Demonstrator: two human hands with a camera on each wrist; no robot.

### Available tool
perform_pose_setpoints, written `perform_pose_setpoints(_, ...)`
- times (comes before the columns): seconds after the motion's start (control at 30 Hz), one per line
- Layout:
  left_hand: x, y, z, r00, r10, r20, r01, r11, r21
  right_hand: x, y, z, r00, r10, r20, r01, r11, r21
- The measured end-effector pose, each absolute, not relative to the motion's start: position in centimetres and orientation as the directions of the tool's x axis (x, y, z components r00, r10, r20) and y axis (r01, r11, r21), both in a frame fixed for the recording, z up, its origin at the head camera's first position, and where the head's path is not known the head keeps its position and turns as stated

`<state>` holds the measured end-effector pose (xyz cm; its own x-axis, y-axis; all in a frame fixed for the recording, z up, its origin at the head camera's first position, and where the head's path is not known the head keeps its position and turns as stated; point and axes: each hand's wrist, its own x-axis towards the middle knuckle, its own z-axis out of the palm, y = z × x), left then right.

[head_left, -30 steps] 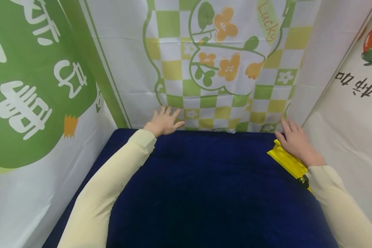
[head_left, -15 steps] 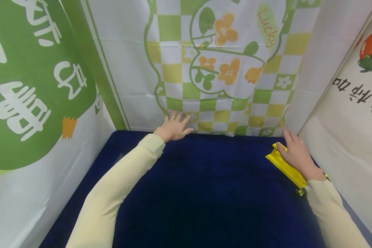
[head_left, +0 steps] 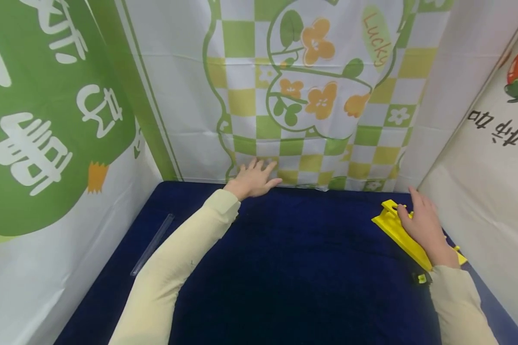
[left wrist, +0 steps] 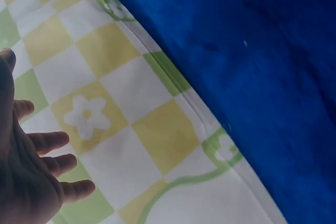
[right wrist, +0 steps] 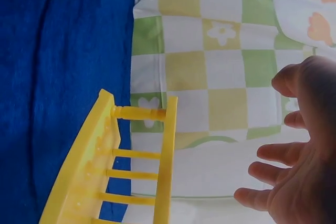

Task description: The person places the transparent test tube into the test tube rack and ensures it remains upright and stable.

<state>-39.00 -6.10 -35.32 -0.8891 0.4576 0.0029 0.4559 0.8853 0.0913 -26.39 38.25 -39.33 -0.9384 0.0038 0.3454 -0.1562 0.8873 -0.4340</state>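
Observation:
My left hand (head_left: pixel 253 179) spreads its fingers at the foot of the checkered cloth hanging at the back, near the blue table's far edge. Nothing is in it; the left wrist view shows the bare fingers (left wrist: pixel 50 142) against the cloth. My right hand (head_left: pixel 426 224) has its fingers extended above a yellow frame (head_left: pixel 399 235) at the right side of the table. The right wrist view shows this yellow frame (right wrist: pixel 167 166) as two long bars joined by several thin rods, apart from the fingers. In the head view, the hand and wrist hide part of it.
On the table's left side lies a clear, narrow strip (head_left: pixel 152 245), partly behind the left sleeve. A small black and yellow piece (head_left: pixel 421 279) sits beside the right cuff. Printed cloths (head_left: pixel 194 96) enclose the dark blue tabletop (head_left: pixel 302 268) at the back and both sides.
The left hand has shifted right along the back cloth, and its sleeve has uncovered the clear strip. The right hand has come nearer and slightly right, showing more of the yellow frame.

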Motion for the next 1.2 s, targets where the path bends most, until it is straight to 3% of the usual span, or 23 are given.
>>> perform_pose_setpoints(0.67,-39.7,-1.8,-37.7,-0.861,0.508,0.009,0.496,0.837,0.230,-25.7,38.8,-40.1,-0.929,0.102,0.355,-0.074,0.890,-0.450)
perform_pose_setpoints(1.2,-39.2,2.3,-39.3,-0.832,0.554,-0.011,0.520,0.787,0.331,-24.4,42.2,-41.3,-0.926,0.070,0.372,-0.095,0.908,-0.408)
